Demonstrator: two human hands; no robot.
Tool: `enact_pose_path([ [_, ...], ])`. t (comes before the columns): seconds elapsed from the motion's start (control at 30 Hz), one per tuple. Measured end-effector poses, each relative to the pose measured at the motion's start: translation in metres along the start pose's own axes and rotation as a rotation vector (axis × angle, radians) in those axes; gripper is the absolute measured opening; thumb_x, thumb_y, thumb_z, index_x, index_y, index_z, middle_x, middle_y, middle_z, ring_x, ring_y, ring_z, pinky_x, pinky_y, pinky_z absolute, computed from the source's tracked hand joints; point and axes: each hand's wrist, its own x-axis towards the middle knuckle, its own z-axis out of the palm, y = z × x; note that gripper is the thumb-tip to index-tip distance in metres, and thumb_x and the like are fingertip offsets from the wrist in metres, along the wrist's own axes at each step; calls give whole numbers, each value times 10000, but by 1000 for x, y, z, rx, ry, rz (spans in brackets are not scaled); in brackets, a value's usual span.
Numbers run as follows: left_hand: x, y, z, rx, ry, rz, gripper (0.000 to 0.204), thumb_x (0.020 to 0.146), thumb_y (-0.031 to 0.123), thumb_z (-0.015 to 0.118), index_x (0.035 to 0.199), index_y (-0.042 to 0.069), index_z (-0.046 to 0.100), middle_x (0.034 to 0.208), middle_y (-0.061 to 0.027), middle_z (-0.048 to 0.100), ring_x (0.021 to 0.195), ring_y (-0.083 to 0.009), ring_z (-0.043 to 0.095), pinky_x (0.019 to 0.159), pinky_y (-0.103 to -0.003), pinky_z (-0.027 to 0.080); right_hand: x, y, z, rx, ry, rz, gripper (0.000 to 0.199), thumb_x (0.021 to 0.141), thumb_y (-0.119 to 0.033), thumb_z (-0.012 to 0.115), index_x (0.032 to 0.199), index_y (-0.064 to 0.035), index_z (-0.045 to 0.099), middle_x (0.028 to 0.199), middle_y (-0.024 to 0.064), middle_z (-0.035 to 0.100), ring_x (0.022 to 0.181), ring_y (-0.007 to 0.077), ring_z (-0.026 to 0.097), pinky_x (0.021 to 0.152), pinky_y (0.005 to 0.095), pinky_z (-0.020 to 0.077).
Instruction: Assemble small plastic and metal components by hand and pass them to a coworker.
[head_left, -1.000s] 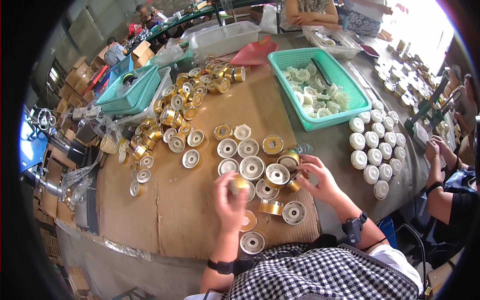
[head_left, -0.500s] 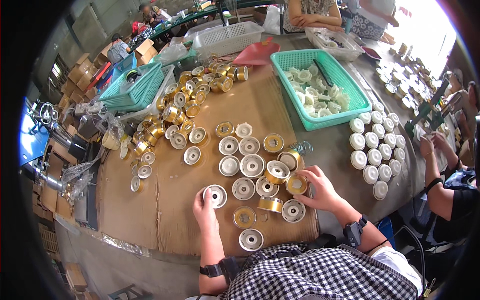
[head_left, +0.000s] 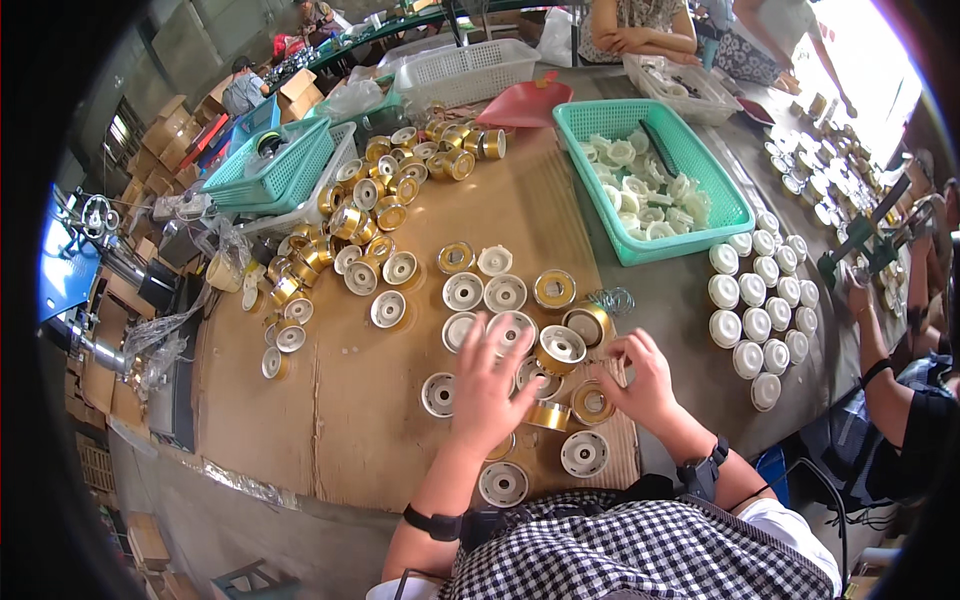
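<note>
My left hand (head_left: 486, 392) is open, its fingers spread and slightly blurred over a group of round gold-sided caps with white faces. Left of it a white-faced cap (head_left: 438, 395) lies flat on the cardboard. My right hand (head_left: 648, 382) has bent fingers, with a gap between thumb and fingertips and nothing seen in it. Closest to its thumb is a gold cap (head_left: 592, 402) with its hollow side up. Between the hands, one cap (head_left: 561, 347) sits tilted among the others, and another (head_left: 547, 415) lies on its side. The left hand partly hides several caps.
A brown cardboard sheet (head_left: 400, 440) covers the tabletop. Gold caps are heaped (head_left: 350, 220) at the far left. A teal basket (head_left: 736, 222) holds translucent white plastic parts. Rows of white caps (head_left: 757, 324) stand at right, near another person's arm (head_left: 870, 335). A wire coil (head_left: 612, 300) lies beyond my right hand.
My left hand has let go of the white-faced cap at left and moved right over the group. My right hand has come off the gold cap and shifted slightly away. The view has shifted slightly.
</note>
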Motion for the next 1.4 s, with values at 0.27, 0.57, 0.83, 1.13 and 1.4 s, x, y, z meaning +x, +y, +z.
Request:
enact_pose_path([
  [0.27,-2,20,30,-30,-71,-45,354,793,100,759,1137,182,742,1357,-96,586,1257,-336,519,1106,-502,371,41,11,9,5,252,-276,566,801,-75,777,1331,-52,579,1263,171,586,1157,377,592,965,449,524],
  [0.57,-5,-2,20,57,-116,70,216,823,62,682,1009,145,754,1013,-56,632,972,-280,616,923,-413,463,47,6,18,166,222,-219,423,840,-80,718,1256,-66,644,1145,146,621,907,292,671,773,380,560],
  [0.83,-6,-11,19,15,33,76,236,728,-31,715,926,96,727,939,-77,646,900,-284,638,854,-417,504,72,46,7,195,290,-203,351,903,-56,694,1252,-33,657,1139,198,612,950,309,675,768,364,573],
  [1.13,-76,-66,-66,228,343,-325,265,691,-105,698,892,67,711,969,-88,636,906,-311,647,758,-422,538,47,42,2,140,26,-147,206,930,-125,693,1114,-33,710,954,152,648,803,294,659,751,386,549],
  [1.4,-127,-73,-62,273,157,-541,184,733,-57,686,878,56,686,953,-96,631,915,-327,653,769,-448,530,130,16,23,90,48,-418,625,792,-45,791,1368,-45,550,1337,170,575,1224,362,578,1071,420,462],
])
